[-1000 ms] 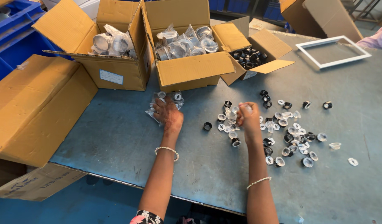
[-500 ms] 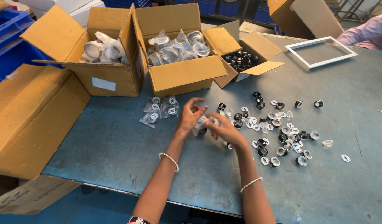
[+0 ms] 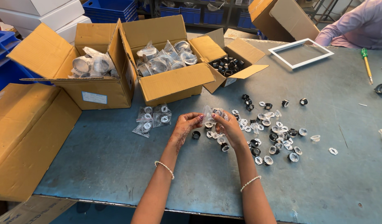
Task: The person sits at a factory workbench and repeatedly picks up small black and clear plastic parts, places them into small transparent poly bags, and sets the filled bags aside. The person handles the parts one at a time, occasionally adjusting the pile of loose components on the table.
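Observation:
My left hand (image 3: 183,127) and my right hand (image 3: 229,127) meet above the grey-blue table (image 3: 116,161), both pinching a small clear plastic bag (image 3: 209,113) with a small part inside. Just below the hands lie a black ring (image 3: 196,135) and a few clear lens caps (image 3: 220,140). A scatter of several small black rings and clear caps (image 3: 274,132) spreads to the right of my right hand. Three filled small bags (image 3: 151,118) lie left of my left hand.
Open cardboard boxes stand behind: one with bagged parts (image 3: 91,66), one with more bagged parts (image 3: 166,58), a small one with black rings (image 3: 227,66). A flat carton (image 3: 25,128) lies left. A white frame (image 3: 300,52), a screwdriver (image 3: 367,64) and another person's sleeve (image 3: 356,29) are far right.
My hands left the table surface, came together and lifted a small clear bag between them. The camera view also shifted slightly.

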